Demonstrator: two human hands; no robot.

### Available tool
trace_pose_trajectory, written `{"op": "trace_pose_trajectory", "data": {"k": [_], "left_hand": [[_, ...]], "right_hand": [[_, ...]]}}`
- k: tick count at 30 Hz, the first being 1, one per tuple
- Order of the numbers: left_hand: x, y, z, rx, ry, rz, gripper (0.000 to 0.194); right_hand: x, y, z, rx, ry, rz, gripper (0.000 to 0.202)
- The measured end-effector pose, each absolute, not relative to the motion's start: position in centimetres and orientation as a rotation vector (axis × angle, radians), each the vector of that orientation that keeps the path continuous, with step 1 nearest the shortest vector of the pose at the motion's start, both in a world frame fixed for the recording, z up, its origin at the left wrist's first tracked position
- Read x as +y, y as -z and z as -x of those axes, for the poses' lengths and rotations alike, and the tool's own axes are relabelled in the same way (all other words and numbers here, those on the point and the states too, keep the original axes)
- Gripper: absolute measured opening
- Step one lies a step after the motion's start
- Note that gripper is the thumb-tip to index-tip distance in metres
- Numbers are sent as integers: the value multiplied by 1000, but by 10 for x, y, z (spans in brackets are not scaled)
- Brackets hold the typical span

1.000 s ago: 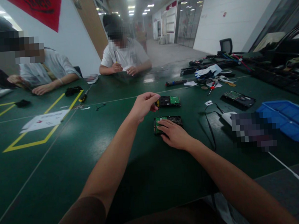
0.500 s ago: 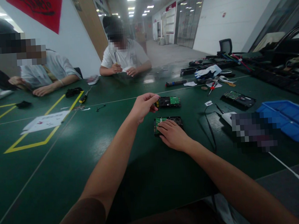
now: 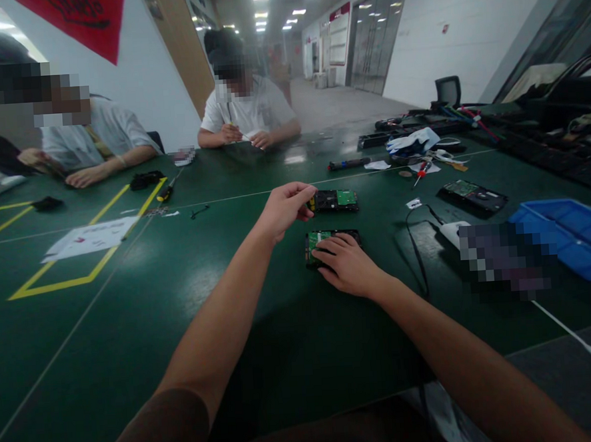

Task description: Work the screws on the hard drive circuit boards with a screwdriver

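My left hand [image 3: 287, 208] is closed in a pinch at the left end of the far hard drive [image 3: 341, 199]. Something small, yellow and black, shows beside its fingertips, too unclear to name. Nearer to me, a second drive [image 3: 314, 245] lies on the green table [image 3: 182, 334], its green board partly showing. Across this drive rests my right hand [image 3: 348, 261], with bent fingers a little apart, covering its middle and lower part.
To the right lie a third drive [image 3: 474, 197], a blue tray [image 3: 571, 237], a cable [image 3: 418, 260] and a red-handled screwdriver [image 3: 424, 169]. A paper sheet [image 3: 89, 239] lies left. Two people sit across the table, and gloves [image 3: 413, 142] lie farther back.
My right hand has slid slightly to the right with its fingers more bent, so more of the near drive's board shows. My left hand has barely moved.
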State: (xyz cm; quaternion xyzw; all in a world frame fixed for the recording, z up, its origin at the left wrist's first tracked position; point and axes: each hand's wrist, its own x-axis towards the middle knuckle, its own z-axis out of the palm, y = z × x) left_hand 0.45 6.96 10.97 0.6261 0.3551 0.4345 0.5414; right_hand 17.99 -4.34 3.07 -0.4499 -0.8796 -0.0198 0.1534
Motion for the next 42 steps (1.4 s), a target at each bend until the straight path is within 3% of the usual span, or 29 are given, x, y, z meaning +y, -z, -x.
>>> {"op": "trace_pose_trajectory", "data": {"k": [15, 25, 42], "left_hand": [[71, -110, -5, 809, -1087, -1473, 8], [77, -102, -6, 812, -1143, -1666, 20], [66, -112, -7, 823, -1061, -1466, 12]], "right_hand": [[-42, -26, -180, -2484, 50, 1306, 35], [-40, -22, -183, -2479, 47, 1293, 34], [-40, -24, -183, -2472, 27, 1303, 35]]}}
